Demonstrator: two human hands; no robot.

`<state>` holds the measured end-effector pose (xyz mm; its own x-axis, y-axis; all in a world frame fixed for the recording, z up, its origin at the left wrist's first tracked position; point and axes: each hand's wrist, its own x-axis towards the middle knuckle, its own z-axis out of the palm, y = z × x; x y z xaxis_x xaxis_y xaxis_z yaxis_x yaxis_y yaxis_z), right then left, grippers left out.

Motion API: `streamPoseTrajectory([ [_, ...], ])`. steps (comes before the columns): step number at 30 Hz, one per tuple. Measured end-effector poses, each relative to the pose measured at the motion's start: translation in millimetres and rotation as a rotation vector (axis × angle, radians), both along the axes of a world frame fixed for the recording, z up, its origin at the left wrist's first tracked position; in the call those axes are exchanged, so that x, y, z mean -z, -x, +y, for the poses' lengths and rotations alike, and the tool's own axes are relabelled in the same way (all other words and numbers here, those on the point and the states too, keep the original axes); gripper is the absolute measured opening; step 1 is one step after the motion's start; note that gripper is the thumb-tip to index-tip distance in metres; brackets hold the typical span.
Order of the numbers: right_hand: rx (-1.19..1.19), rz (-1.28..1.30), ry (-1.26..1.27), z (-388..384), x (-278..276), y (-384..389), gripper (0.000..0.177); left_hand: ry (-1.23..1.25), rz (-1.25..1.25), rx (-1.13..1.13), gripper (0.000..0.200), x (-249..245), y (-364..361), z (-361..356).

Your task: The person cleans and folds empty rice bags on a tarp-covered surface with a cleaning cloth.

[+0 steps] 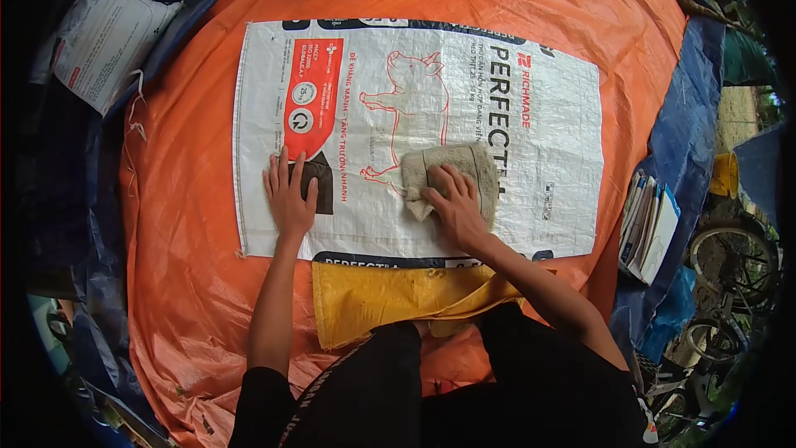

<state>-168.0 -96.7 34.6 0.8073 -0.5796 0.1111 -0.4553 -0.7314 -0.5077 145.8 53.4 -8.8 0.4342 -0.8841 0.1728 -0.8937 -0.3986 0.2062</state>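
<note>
A white woven feed sack (377, 224) with a red pig outline and printed lettering lies flat in front of me. My left hand (292, 197) rests on its left part with fingers spread, over the red and dark printed area. Near the middle of the sack, my right hand (458, 207) presses on a folded grey-beige cloth (477, 168), its fingers curled over the cloth's near side. The cloth covers part of the large black lettering.
An orange tarp (191, 282) spreads under the sack. A yellow sack (373, 303) lies by my knees. Folded white sacks (649, 228) sit at right on a blue tarp (684, 116); another white sack (112, 41) is at upper left. A bicycle (730, 257) stands at far right.
</note>
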Motion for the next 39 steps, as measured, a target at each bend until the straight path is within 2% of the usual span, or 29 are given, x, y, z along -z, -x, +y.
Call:
streamPoseTrajectory([
  [3,-0.119,0.158,0.032,-6,17,-42,0.04,0.0,-0.001,0.0,0.055,2,0,0],
  [6,-0.042,0.057,-0.015,-40,32,-54,0.042,-0.012,0.005,-0.006,0.055,3,1,1],
  [7,0.019,0.116,0.026,-53,34,-51,0.055,-0.015,0.001,-0.003,0.055,1,1,1],
  [11,0.232,0.153,0.053,-102,26,-11,0.08,-0.02,-0.008,0.0,0.055,-2,2,0],
  [14,0.361,0.238,0.11,-126,25,28,0.079,-0.042,-0.001,-0.004,0.056,-5,3,0],
  [16,0.528,0.222,0.107,-143,32,58,0.082,-0.038,0.013,-0.001,0.055,-6,2,1],
  [19,0.745,0.304,0.076,-178,49,118,0.081,-0.041,0.01,0.003,0.054,-9,4,1],
  [22,0.938,0.38,-0.001,-201,41,174,0.078,-0.053,0.009,0.001,0.055,-15,4,1],
  [24,1.012,0.429,-0.112,-210,31,205,0.076,-0.058,0.012,-0.003,0.055,-15,4,1],
  [27,1.057,0.473,-0.129,-213,28,235,0.069,-0.051,0.022,-0.007,0.056,-17,6,1],
  [34,0.844,0.318,0.076,-161,28,209,0.061,-0.056,0.032,-0.006,0.056,-21,6,1],
  [39,0.458,0.256,-0.001,-80,-7,127,0.06,-0.065,0.041,-0.01,0.056,-22,8,0],
])
